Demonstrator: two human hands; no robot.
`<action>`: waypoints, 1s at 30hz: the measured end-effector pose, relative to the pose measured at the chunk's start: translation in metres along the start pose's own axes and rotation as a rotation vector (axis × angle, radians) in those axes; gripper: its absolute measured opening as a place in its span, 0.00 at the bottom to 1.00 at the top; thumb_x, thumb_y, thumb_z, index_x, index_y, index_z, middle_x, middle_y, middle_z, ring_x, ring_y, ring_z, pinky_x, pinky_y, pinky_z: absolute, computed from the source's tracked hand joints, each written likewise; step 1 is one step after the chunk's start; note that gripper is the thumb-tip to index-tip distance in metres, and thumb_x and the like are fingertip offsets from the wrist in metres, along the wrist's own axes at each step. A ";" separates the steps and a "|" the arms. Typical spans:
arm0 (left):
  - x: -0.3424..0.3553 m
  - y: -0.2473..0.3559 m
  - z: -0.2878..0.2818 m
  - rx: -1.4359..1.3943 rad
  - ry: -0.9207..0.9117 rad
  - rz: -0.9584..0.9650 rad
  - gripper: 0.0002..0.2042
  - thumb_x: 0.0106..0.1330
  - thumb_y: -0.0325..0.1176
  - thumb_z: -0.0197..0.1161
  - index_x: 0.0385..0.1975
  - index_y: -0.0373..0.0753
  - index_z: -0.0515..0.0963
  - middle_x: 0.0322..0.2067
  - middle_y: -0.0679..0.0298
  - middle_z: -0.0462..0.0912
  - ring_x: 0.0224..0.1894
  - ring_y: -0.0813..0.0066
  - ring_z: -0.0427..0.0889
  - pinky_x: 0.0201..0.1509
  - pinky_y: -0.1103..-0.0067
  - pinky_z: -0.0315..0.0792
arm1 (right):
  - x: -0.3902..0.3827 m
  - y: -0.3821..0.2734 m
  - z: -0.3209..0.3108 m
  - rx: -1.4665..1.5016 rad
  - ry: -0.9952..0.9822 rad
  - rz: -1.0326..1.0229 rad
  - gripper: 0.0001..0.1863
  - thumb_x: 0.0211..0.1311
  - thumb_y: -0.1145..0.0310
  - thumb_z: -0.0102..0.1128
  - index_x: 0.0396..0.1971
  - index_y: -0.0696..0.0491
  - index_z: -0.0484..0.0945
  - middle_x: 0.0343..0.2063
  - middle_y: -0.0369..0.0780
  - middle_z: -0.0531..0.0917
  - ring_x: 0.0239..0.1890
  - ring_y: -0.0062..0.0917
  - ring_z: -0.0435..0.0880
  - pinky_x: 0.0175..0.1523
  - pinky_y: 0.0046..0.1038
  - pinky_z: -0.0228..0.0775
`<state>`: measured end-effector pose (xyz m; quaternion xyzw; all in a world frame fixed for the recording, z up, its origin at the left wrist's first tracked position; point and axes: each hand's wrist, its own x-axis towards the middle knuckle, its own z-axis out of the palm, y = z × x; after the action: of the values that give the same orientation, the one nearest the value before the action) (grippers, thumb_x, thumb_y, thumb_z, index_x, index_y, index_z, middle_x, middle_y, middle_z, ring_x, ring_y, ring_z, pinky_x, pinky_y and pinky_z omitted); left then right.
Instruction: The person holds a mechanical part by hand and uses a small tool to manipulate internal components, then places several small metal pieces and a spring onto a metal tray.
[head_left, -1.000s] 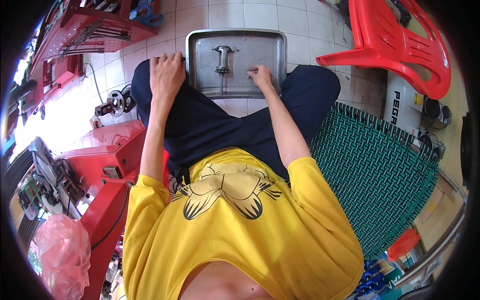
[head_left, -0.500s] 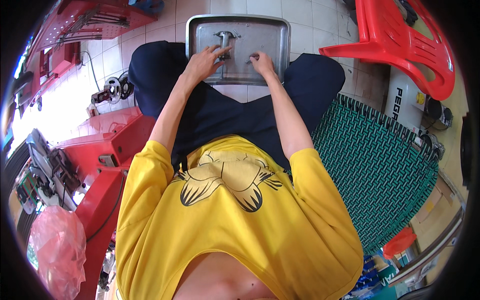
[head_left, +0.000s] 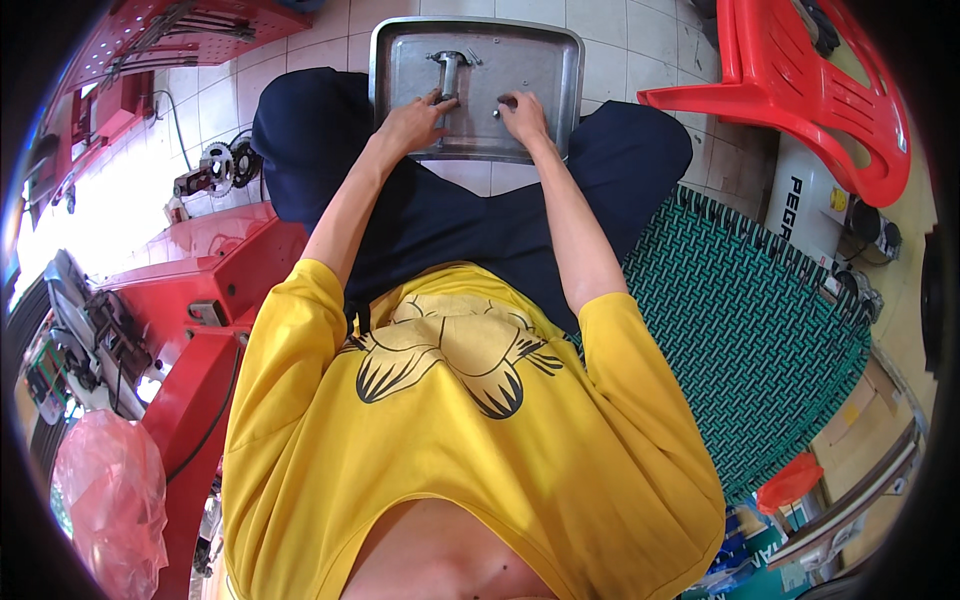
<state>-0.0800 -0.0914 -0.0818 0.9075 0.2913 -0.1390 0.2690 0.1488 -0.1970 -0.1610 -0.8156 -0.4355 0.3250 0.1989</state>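
On a shallow metal tray (head_left: 548, 30) between my knees lies what looks like a bicycle wheel hub (head_left: 451, 76), a metal barrel with a flange at its far end. My left hand (head_left: 412, 124) has its fingers closed round the hub's near end and partly hides it. Over the right half of the tray, my right hand (head_left: 525, 116) is curled with thumb and fingers close together. A small shiny metal part (head_left: 496, 113) shows at its thumb side, too small to name more exactly. Small loose metal bits (head_left: 474, 57) lie beside the far flange.
To the right stand a red plastic chair (head_left: 770, 105) and a green woven seat (head_left: 750, 340). At the left are a red metal cabinet (head_left: 200, 270), a chainring with crank (head_left: 218, 168) on the tiled floor (head_left: 600, 25) and a pink plastic bag (head_left: 110, 500).
My left hand's fingers have drawn in from a spread over the hub to its near end. My right hand has turned slightly, and the small metal part shows a rounder face.
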 end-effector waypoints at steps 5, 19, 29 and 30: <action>0.001 -0.001 0.000 -0.007 0.004 -0.001 0.31 0.67 0.40 0.66 0.71 0.55 0.68 0.73 0.49 0.63 0.61 0.45 0.79 0.59 0.58 0.79 | 0.001 -0.009 -0.005 0.085 0.180 0.056 0.16 0.61 0.67 0.68 0.49 0.48 0.85 0.54 0.47 0.78 0.48 0.39 0.85 0.57 0.36 0.75; 0.001 0.005 -0.008 -0.028 0.026 -0.014 0.29 0.68 0.39 0.65 0.71 0.54 0.69 0.71 0.50 0.67 0.54 0.44 0.83 0.56 0.58 0.80 | 0.031 0.023 0.002 0.084 0.350 0.101 0.17 0.56 0.65 0.72 0.47 0.47 0.86 0.41 0.41 0.85 0.56 0.37 0.78 0.62 0.35 0.70; -0.001 0.003 -0.009 -0.023 -0.007 -0.041 0.28 0.68 0.40 0.65 0.70 0.55 0.70 0.70 0.51 0.68 0.51 0.44 0.85 0.53 0.57 0.81 | 0.009 -0.008 -0.013 -0.118 0.180 0.140 0.11 0.59 0.70 0.71 0.41 0.53 0.83 0.42 0.47 0.83 0.49 0.44 0.83 0.53 0.43 0.76; -0.001 0.004 -0.009 -0.023 -0.010 -0.044 0.28 0.68 0.40 0.65 0.70 0.54 0.70 0.70 0.51 0.69 0.51 0.44 0.85 0.53 0.57 0.81 | 0.007 -0.010 -0.016 -0.159 0.154 0.131 0.11 0.60 0.72 0.70 0.42 0.55 0.82 0.44 0.49 0.81 0.49 0.46 0.83 0.53 0.44 0.76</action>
<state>-0.0778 -0.0893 -0.0725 0.8969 0.3114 -0.1460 0.2778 0.1572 -0.1864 -0.1461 -0.8779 -0.3892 0.2382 0.1448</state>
